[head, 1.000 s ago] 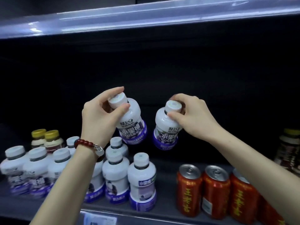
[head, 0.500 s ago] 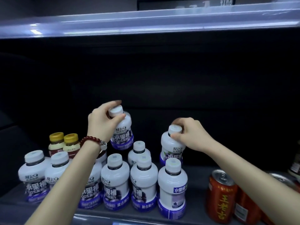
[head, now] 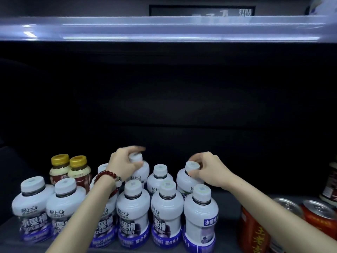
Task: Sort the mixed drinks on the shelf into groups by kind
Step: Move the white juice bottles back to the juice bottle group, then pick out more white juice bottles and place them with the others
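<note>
Several white bottles with purple labels stand grouped on the dark shelf (head: 226, 212). My left hand (head: 122, 166), with a red bead bracelet on the wrist, grips the cap of a white bottle (head: 141, 172) in the back row. My right hand (head: 209, 170) pinches the cap of another white bottle (head: 184, 181) standing at the right end of the back row. Both bottles look level with their neighbours. Two yellow-capped brown bottles (head: 70, 170) stand behind the group at the left. Red cans (head: 255, 229) stand at the right front.
A lit shelf edge (head: 164, 28) runs overhead. A dark bottle (head: 331, 183) sits at the far right edge. A bare strip of shelf lies between the white bottles and the red cans. The back of the shelf is dark.
Both hands have lowered their white bottles from mid-air down into the back row of the white group. The camera view has tilted up, so the shelf sits lower in frame.
</note>
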The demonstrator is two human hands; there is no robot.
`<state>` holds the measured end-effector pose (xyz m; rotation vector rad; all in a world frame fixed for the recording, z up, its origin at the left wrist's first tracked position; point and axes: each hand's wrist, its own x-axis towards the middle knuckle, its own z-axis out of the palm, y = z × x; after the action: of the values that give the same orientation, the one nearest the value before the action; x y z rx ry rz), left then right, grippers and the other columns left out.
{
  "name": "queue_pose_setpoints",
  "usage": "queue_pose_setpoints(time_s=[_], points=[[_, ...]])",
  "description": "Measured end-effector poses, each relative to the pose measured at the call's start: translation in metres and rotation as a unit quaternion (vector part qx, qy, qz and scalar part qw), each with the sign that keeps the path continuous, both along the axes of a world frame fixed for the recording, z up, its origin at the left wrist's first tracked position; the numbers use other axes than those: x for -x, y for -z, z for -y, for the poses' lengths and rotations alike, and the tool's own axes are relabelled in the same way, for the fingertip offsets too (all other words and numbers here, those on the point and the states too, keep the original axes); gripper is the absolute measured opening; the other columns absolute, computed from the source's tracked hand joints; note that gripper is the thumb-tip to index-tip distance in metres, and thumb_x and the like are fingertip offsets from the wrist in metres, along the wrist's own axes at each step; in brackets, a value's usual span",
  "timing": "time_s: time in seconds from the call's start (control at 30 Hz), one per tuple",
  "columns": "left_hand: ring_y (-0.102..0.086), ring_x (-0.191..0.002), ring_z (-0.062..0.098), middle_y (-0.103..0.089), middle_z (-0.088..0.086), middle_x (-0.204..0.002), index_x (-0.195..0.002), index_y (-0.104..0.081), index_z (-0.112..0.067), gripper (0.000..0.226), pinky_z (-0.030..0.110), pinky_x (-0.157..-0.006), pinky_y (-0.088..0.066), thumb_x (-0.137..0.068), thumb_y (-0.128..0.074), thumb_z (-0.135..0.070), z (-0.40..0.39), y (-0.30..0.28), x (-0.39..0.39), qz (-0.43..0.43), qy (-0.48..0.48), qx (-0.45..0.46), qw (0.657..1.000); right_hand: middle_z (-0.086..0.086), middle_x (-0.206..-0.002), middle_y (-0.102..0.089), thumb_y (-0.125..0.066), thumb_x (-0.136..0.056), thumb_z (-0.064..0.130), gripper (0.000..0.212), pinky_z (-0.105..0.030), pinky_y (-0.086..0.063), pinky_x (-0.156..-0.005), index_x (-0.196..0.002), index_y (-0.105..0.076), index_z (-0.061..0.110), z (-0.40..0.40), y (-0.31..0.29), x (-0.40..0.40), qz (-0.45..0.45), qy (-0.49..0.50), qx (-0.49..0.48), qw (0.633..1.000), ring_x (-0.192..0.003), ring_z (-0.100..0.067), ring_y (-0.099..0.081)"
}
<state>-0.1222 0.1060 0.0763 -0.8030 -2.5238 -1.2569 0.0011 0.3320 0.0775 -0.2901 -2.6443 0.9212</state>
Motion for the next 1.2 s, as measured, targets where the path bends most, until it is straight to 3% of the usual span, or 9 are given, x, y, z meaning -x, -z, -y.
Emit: queue_pose_setpoints(time_s=[0.07,0.17,0.33,0.63,0.73,0.87,1.07,1.2], points=[[-0.061,-0.108,0.014,-0.067,-0.003,-0.115,-0.117,-0.065,-0.029,0.045,0.015,-0.086,-0.042,-0.075,-0.069,-0.015,0.002,0.005,0.001,0.007,-0.004,0.031,0.999,-0.002,-0.089,-0.074,-0.066,-0.076,0.017,0.017,-0.02,-0.052,-0.062,-0.092,-0.072,0.017,0.002,0.004,0.001,0.012,-0.004,0.006,1.0,-0.082,-0.012,-0.069],[-0.059,-0.114,0.017,-0.066,0.001,-0.117,-0.121,-0.062,-0.026,0.049,0.022,-0.091,-0.043,-0.074,-0.071,-0.013,0.004,0.005,0.004,0.053,-0.007,0.051,0.997,-0.008,-0.088,-0.076,-0.067,-0.074,0.015,0.016,-0.033,-0.058,-0.071,-0.089,-0.073,0.015,0.005,0.009,0.001,0.024,-0.003,0.014,1.0,-0.087,-0.021,-0.072],[-0.055,-0.12,0.02,-0.063,0.004,-0.125,-0.121,-0.062,-0.021,0.049,0.022,-0.094,-0.041,-0.074,-0.072,-0.011,0.001,0.008,0.01,0.081,-0.005,0.116,0.99,-0.001,-0.095,-0.075,-0.073,-0.074,0.016,0.024,-0.029,-0.059,-0.079,-0.098,-0.072,0.014,0.006,0.009,0.003,0.04,-0.005,0.033,0.999,-0.09,-0.013,-0.071],[-0.057,-0.117,0.021,-0.066,0.006,-0.12,-0.105,-0.071,-0.02,0.031,0.021,-0.088,-0.038,-0.075,-0.074,-0.018,-0.005,0.014,0.018,0.089,-0.023,0.089,0.992,0.001,-0.098,-0.075,-0.079,-0.068,0.02,0.037,-0.026,-0.058,-0.082,-0.103,-0.073,0.017,0.001,0.008,0.005,0.056,-0.005,0.073,0.996,-0.092,-0.012,-0.071],[-0.059,-0.114,0.019,-0.068,0.006,-0.117,-0.108,-0.07,-0.015,0.031,0.021,-0.088,-0.041,-0.078,-0.072,-0.021,-0.007,0.012,0.013,0.08,-0.034,0.069,0.994,0.002,-0.105,-0.073,-0.081,-0.069,0.023,0.041,-0.026,-0.056,-0.083,-0.108,-0.072,0.017,-0.002,0.009,0.001,0.034,-0.007,0.085,0.996,-0.087,-0.009,-0.068],[-0.059,-0.116,0.02,-0.067,0.005,-0.121,-0.115,-0.067,-0.014,0.035,0.026,-0.092,-0.043,-0.08,-0.07,-0.02,-0.014,-0.004,-0.008,0.022,-0.057,0.014,0.998,0.002,-0.112,-0.071,-0.079,-0.074,0.025,0.039,-0.029,-0.055,-0.091,-0.112,-0.071,0.017,-0.01,0.001,-0.015,-0.011,-0.002,0.079,0.997,-0.099,-0.009,-0.067],[-0.062,-0.107,0.01,-0.07,-0.008,-0.106,-0.104,-0.071,-0.024,0.025,0.025,-0.095,-0.043,-0.079,-0.071,-0.021,-0.065,-0.032,-0.076,-0.055,0.057,-0.062,0.995,0.005,-0.107,-0.074,-0.078,-0.076,0.025,0.032,-0.022,-0.054,-0.086,-0.108,-0.073,0.02,-0.038,-0.012,-0.064,-0.068,0.0,0.1,0.993,-0.094,-0.005,-0.07],[-0.064,-0.1,0.005,-0.071,-0.012,-0.101,-0.098,-0.071,-0.029,0.022,0.024,-0.092,-0.046,-0.077,-0.073,-0.021,-0.126,-0.039,-0.129,-0.082,0.14,-0.072,0.984,0.003,-0.108,-0.074,-0.077,-0.077,0.026,0.033,-0.024,-0.054,-0.092,-0.11,-0.073,0.022,-0.07,-0.018,-0.113,-0.096,0.022,0.114,0.989,-0.096,-0.006,-0.07]])
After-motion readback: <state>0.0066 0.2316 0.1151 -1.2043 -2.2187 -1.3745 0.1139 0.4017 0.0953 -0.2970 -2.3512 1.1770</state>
